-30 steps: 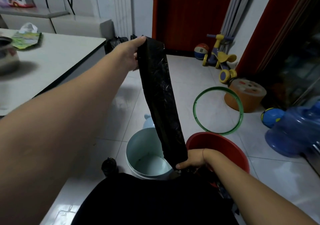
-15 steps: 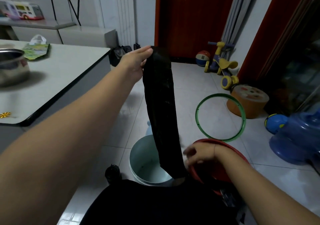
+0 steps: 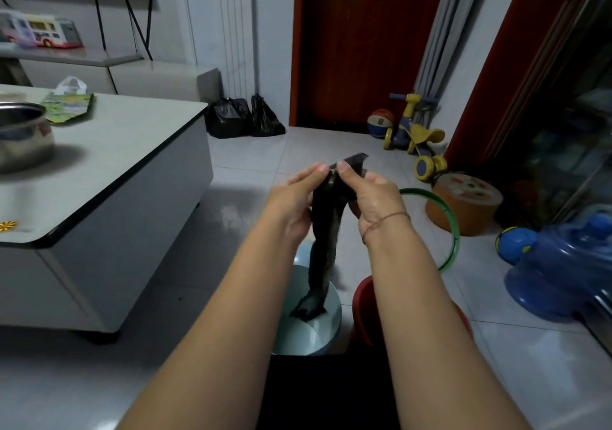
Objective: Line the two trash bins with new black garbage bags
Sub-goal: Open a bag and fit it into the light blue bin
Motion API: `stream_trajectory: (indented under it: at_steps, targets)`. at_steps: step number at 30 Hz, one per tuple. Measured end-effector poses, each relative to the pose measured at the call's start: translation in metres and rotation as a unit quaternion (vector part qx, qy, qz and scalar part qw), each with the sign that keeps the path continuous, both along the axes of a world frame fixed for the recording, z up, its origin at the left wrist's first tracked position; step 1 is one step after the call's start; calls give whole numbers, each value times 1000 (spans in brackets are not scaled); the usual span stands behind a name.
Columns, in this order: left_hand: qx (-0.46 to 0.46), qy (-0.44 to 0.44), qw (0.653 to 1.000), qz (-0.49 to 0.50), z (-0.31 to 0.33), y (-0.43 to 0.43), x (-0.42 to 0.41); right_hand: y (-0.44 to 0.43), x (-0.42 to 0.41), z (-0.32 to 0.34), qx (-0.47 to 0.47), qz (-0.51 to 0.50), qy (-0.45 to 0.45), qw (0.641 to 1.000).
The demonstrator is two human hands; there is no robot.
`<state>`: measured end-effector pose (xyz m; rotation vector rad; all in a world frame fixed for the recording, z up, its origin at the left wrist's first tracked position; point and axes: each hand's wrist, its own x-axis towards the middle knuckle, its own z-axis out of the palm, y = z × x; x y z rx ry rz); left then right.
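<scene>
On my far left the white desk [image 3: 132, 151] carries a steel pot [image 3: 23, 138] and a green packet [image 3: 69, 108]. Both forearms reach straight out ahead of me, nearly parallel, with the hands raised and brought close together at mid-view.

The left hand [image 3: 294, 204] is turned palm inward, its thumb laid along the top and its fingers curled behind; its grip pinches the left side of the black garbage bag [image 3: 326, 231] at the upper edge. The bag is a narrow folded strip, hanging down between my wrists. Its lower end dangles over the mouth of the pale blue bin [image 3: 331, 323] on the floor; whether it touches the inside I cannot tell.

The right hand [image 3: 371, 197] shows its back to me, thumb on top, fingers curled under, its grip closed on the bag's other upper corner, thumb tips almost meeting. A thin cord [image 3: 385, 222] circles that wrist.

The red bin [image 3: 362, 300] stands just beside the blue one, mostly hidden by my right forearm. Further right lie a green hoop [image 3: 453, 231] and a blue water jug [image 3: 563, 270].
</scene>
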<state>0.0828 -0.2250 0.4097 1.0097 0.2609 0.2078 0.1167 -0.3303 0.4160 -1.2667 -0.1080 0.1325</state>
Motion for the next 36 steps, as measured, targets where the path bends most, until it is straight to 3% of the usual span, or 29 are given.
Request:
stream_trajectory:
  at_steps: [7,13,18,23,27,31,36]
  targets:
    - [69,-4,997,-42,-28,4,-16,-6,-8,-32,-105,18,-118,987]
    - [91,-14,996,-5,-29,8,-13,-8,-9,-37,-165,47,-87,981]
    - [46,0,999,28,-29,8,-12,-11,-11,-31,-247,-132,-163,946]
    - [-54,-9,998,11,-21,5,-11,-1,-22,-31,-234,0,-166,958]
    - [-78,-22,997,-19,-21,6,-10,-3,-20,-30,-192,-13,-178,965]
    - [11,-21,999,-39,-23,9,-10,-7,-18,-27,-149,-32,-160,975]
    - [94,-32,994,-45,-22,12,-13,-10,-20,-25,-208,-41,-219,953]
